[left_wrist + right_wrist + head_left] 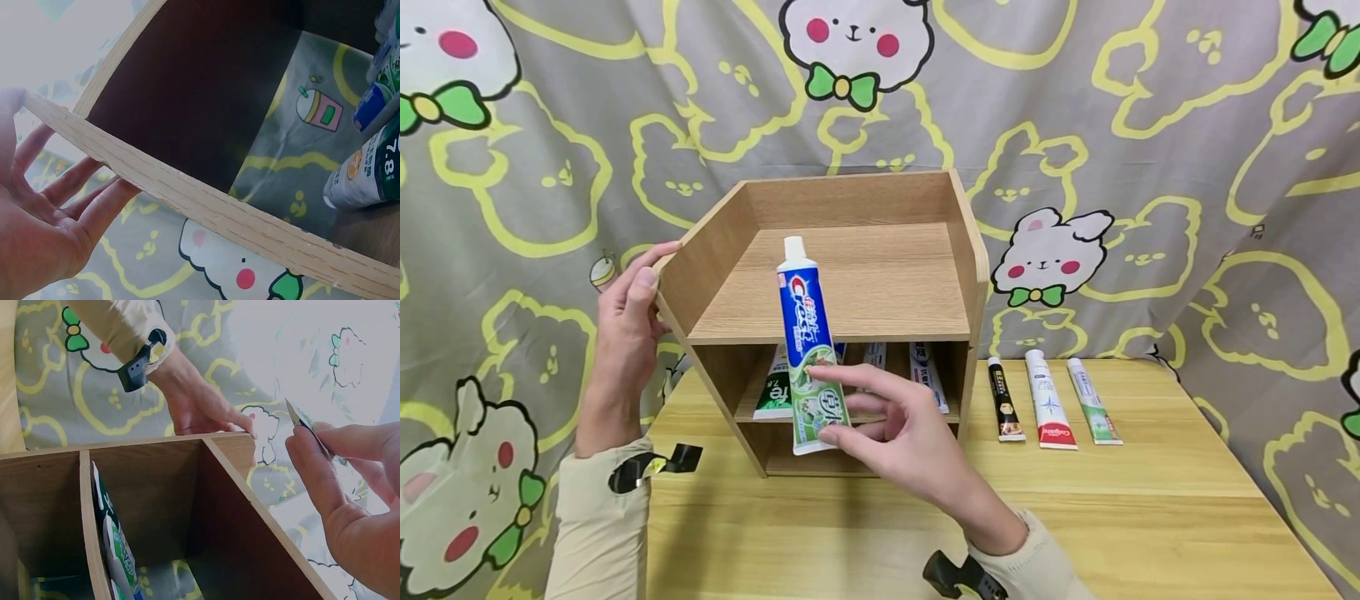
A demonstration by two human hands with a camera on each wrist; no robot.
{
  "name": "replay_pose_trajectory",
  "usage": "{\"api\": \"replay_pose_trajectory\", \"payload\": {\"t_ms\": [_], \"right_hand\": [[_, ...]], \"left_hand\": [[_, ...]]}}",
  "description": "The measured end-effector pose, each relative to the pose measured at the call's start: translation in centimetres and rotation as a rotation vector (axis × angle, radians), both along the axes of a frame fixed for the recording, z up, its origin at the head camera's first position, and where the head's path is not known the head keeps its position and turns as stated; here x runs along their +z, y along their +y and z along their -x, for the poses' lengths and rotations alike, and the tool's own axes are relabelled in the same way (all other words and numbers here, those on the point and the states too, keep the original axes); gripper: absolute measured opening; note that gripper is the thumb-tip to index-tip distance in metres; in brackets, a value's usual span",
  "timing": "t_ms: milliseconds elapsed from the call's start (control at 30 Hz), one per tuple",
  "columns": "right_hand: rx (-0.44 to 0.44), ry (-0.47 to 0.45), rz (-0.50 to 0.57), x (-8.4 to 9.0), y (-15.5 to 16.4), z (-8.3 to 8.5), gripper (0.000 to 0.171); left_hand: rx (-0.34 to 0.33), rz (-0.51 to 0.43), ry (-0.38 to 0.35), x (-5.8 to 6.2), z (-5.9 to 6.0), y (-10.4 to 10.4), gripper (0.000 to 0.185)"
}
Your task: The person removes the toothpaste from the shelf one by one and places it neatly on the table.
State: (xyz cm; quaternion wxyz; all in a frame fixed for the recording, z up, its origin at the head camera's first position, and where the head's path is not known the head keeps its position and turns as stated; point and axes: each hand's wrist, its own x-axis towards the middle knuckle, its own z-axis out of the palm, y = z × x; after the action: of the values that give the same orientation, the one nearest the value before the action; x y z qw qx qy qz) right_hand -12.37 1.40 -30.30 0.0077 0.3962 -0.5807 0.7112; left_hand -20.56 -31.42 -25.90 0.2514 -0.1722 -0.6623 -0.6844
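head view: our right hand (898, 425) pinches the toothpaste tube (805, 317) low, cap up, long axis near-upright, left of its knuckles, before the shelf's front edge; our left hand (631, 325) grips the shelf (857, 283) at its left edge.

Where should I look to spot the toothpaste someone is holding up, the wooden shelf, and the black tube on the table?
Held toothpaste (807, 333): head view, middle of its printed front.
Wooden shelf (895, 283): head view, bare top board.
Black tube (1003, 400): head view, middle of its body.
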Motion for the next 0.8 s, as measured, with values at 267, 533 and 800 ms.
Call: {"api": "replay_pose_trajectory", "payload": {"t_ms": [267,533,800], "right_hand": [[-0.039,0.111,0.029,-0.9,1.1,-0.7,0.048],[-0.085,0.131,0.017,-1.3,2.4,-1.5,0.046],[-0.139,0.146,0.000,-2.3,4.1,-2.0,0.049]], "left_hand": [[0.007,-0.002,-0.007,0.0,0.0,0.0,0.044],[0.010,0.002,-0.009,0.1,0.0,0.0,0.044],[0.011,0.006,-0.017,0.1,-0.1,-0.1,0.044]]}}
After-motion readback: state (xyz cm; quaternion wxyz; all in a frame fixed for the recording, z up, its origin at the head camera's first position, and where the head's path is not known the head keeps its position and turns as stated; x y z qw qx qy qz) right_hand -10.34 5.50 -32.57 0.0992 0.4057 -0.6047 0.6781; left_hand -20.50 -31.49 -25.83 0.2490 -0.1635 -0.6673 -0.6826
